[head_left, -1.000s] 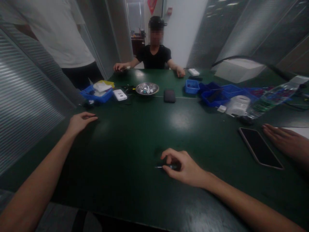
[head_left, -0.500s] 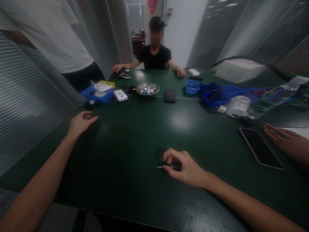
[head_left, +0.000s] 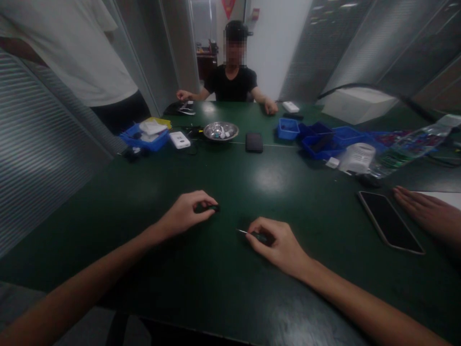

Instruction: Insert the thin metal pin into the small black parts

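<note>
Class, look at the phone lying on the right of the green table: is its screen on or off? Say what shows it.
Off: the phone lies flat, face up, on the table, its screen plain black, nothing lit.

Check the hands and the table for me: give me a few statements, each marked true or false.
1. The left hand pinches a small dark part. True.
2. The right hand lies flat and empty. False: it grips a thin tool, metal tip pointing left.
3. The phone stands upright. False: it lies flat on the green table, screen up.
4. A co-worker's hand rests just right of the phone. True.
5. The metal bowl sits between the two hands. False: it sits far across the table.
</note>
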`<state>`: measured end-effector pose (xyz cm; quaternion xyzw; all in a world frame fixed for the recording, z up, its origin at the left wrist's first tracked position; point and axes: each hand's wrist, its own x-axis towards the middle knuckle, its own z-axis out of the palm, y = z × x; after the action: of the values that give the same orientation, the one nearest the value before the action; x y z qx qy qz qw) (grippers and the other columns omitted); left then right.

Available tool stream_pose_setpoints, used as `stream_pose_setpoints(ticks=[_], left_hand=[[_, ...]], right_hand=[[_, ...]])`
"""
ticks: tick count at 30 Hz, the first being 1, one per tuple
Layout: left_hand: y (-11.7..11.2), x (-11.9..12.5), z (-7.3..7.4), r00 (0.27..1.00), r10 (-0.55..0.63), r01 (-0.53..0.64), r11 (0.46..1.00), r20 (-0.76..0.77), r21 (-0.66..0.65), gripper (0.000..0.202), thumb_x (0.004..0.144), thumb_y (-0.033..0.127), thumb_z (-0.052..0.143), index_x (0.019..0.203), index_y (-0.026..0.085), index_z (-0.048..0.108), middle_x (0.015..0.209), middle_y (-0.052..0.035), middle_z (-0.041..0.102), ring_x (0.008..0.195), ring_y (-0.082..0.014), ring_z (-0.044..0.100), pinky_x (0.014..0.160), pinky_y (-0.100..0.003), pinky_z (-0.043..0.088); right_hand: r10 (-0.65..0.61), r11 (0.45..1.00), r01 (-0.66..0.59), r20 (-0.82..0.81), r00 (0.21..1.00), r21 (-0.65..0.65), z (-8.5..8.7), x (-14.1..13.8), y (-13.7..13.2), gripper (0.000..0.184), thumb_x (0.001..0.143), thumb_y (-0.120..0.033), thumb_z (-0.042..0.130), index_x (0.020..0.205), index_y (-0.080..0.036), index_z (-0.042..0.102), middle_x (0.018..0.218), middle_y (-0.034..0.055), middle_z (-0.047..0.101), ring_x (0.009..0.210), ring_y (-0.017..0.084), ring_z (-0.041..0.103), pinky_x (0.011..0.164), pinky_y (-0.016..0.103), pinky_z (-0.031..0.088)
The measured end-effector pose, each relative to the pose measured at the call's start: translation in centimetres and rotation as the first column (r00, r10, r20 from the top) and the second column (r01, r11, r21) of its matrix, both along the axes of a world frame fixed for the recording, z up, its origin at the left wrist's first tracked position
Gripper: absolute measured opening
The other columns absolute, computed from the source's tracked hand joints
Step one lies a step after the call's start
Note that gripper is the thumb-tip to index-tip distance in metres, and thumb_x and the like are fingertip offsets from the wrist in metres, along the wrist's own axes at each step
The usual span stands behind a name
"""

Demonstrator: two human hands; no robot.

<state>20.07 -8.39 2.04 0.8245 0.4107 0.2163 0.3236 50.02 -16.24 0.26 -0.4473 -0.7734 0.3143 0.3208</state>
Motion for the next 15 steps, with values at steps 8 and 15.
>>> stream_pose_setpoints(ticks=[8, 15], left_hand=[[-3.8, 4.7, -1.5, 0.97, -0.231, 0.231, 0.973, 0.07, 0.01, 0.024, 0.091, 0.018, 0.068, 0.115, 0.022, 0.072, 0.108, -0.0049, 0.07, 0.104, -0.0206, 0.061, 0.093, -0.034, 0.047], [-3.9, 4.4, -2.4, 0.972, -0.224, 0.223, 0.975, 0.065, 0.024, 0.029, 0.092, 0.02, 0.067, 0.122, 0.023, 0.068, 0.108, -0.0063, 0.069, 0.103, -0.0222, 0.061, 0.092, -0.037, 0.047]], right_hand=[[0.056, 0.998, -0.056, 0.016, 0.998, -0.028, 0.1, -0.1, 0.4, 0.012, 0.094, -0.021, 0.062, 0.083, -0.018, 0.068, 0.074, -0.0011, 0.065, 0.065, 0.013, 0.059, 0.062, 0.025, 0.041], [0.114, 0.991, -0.111, 0.031, 0.993, -0.078, 0.5, 0.3, 0.8, 0.015, 0.092, -0.023, 0.063, 0.078, -0.019, 0.065, 0.066, -0.0028, 0.058, 0.059, 0.012, 0.052, 0.057, 0.024, 0.037]])
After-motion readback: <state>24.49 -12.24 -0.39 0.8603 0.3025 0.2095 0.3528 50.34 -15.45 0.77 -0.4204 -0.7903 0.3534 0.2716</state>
